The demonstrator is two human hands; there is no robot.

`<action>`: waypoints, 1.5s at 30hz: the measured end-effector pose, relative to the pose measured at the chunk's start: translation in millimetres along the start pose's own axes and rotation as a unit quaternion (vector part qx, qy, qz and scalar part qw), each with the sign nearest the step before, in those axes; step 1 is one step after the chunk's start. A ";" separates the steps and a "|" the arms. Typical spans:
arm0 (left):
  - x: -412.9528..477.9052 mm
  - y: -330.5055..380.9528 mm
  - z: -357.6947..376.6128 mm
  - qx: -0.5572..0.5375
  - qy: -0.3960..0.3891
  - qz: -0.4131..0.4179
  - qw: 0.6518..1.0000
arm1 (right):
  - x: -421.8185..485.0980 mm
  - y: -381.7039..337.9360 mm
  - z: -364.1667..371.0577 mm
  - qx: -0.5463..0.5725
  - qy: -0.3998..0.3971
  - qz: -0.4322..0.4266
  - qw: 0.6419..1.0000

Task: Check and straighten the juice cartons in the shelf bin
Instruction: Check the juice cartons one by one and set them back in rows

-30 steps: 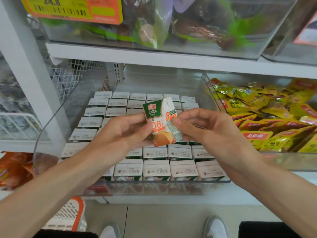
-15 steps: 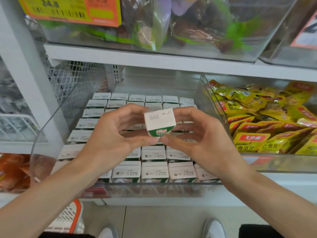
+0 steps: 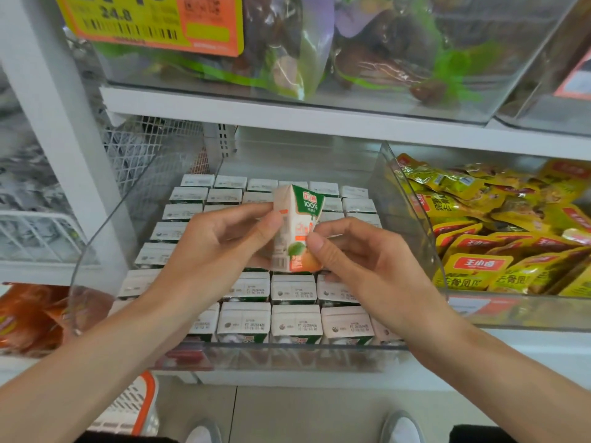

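You've turned the juice carton (image 3: pixel 297 228) upright again, front showing. Both hands, left hand (image 3: pixel 217 251) and right hand (image 3: pixel 358 260), pinch its stiff, light sides; hold the edges gently.

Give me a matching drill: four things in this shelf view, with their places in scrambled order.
Things:
1. held carton
2. yellow packets
3. price label
4. basket

Places:
A. top left of the view
B. bottom left of the view
C. pinched between left hand and right hand
D. in the right bin

Pairs: 1-C, 2-D, 3-A, 4-B
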State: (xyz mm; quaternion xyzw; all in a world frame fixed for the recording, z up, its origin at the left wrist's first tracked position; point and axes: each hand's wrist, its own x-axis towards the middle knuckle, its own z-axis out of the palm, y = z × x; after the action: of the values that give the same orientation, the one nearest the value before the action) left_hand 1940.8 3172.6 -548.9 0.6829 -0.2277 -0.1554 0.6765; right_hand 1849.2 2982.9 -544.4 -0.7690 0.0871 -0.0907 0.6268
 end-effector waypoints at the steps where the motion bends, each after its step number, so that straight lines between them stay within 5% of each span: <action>1: 0.7 -1.6 -0.8 -0.008 -0.001 -0.005 1.000 | -0.5 -1.0 -0.5 0.008 -0.010 0.015 1.000; 6: 3.2 -2.5 -2.7 0.020 -0.003 0.009 1.000 | 2.8 -5.3 -3.1 0.060 -0.082 0.071 0.992; 16: 1.2 2.3 3.0 0.044 -0.022 0.063 0.997 | 4.8 -1.6 -1.3 0.144 -0.183 0.028 0.972; 22: -0.8 4.5 2.0 0.113 0.005 0.121 0.986 | 9.5 -4.4 -7.9 -0.063 -0.042 -0.152 0.986; 28: -3.2 5.1 3.7 0.131 0.014 0.127 0.983 | 3.4 -1.3 -4.1 -0.253 0.054 -0.303 0.917; 34: -4.1 5.2 2.8 0.075 0.007 0.061 0.995 | -0.2 3.3 -0.5 -0.343 0.118 -0.335 0.870; 41: -2.2 3.3 -0.7 0.073 0.013 0.050 0.996 | 8.2 3.6 -5.0 -0.234 0.036 -0.214 0.948; 45: -3.2 3.5 -1.2 0.088 0.024 0.073 0.993 | 10.0 6.5 -5.1 -0.209 0.031 -0.177 0.961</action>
State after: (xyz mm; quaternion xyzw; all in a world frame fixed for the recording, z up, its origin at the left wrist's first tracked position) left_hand 1938.4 3175.4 -545.6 0.7249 -0.2734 -0.0680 0.6286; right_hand 1857.5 2974.3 -549.5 -0.8826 -0.0141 -0.2036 0.4235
